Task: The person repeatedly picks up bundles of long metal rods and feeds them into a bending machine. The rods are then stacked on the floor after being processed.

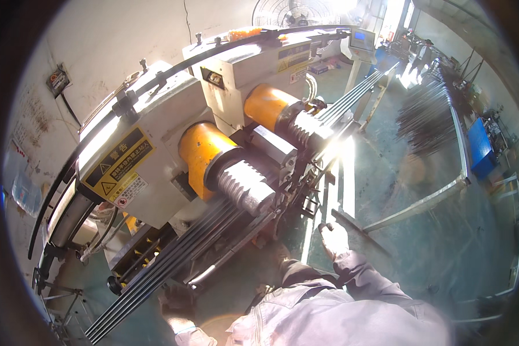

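I stand at a grey rod-rolling machine (155,115) with two yellow cylinders (205,150) and ribbed steel rollers (248,184). A bundle of long dark metal rods (173,265) runs under the rollers from lower left toward the far right. My right hand (333,237), in a grey glove, is curled around the end of a dark flat metal bar (360,233) just right of the rollers. My left hand (177,300), in a dark glove, lies low beside the rod bundle. Whether it grips a rod is unclear.
More rods pass along a feed track (352,95) behind the machine. A rack of dark rods (427,115), a blue bin (480,147) and a slanted steel rail (421,205) stand to the right. A fan (288,11) and a small control screen (362,39) are at the back.
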Motion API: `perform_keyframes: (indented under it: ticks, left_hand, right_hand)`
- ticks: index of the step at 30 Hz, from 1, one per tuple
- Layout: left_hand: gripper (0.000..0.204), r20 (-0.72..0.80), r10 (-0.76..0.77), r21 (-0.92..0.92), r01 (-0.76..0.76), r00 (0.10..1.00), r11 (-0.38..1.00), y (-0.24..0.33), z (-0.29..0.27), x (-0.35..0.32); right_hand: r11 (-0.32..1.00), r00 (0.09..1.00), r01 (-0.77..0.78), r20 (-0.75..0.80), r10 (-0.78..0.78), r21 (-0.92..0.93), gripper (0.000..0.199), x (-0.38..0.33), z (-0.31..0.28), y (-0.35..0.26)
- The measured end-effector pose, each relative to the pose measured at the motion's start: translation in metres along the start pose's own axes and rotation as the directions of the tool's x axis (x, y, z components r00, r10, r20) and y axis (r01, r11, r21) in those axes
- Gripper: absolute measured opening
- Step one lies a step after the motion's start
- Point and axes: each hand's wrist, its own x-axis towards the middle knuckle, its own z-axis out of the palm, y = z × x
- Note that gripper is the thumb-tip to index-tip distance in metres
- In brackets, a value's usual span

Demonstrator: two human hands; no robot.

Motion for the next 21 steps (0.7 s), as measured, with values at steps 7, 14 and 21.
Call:
perform_keyframes:
  ticks: [7, 14, 21]
  left_hand:
    - [0.047, -0.296, 0.268, -0.345, -0.364, 0.917, 0.865, 0.049, 0.019, -0.032]
    - [0.038, -0.321, 0.791, 0.473, -0.636, 0.52, 0.61, 0.047, -0.009, 0.001]
    - [0.034, 0.098, 0.984, 0.815, -0.555, -0.146, -0.164, 0.101, -0.051, 0.017]
  right_hand:
    - [0.722, 0.95, 0.308, -0.155, -0.272, 0.619, 0.038, 0.027, -0.004, -0.109]
    - [0.573, 0.989, 0.086, 0.0, -0.148, 0.815, 0.039, 0.047, -0.002, -0.186]
    - [0.491, 0.943, 0.156, 0.018, -0.331, 0.857, 0.033, 0.093, 0.031, -0.181]
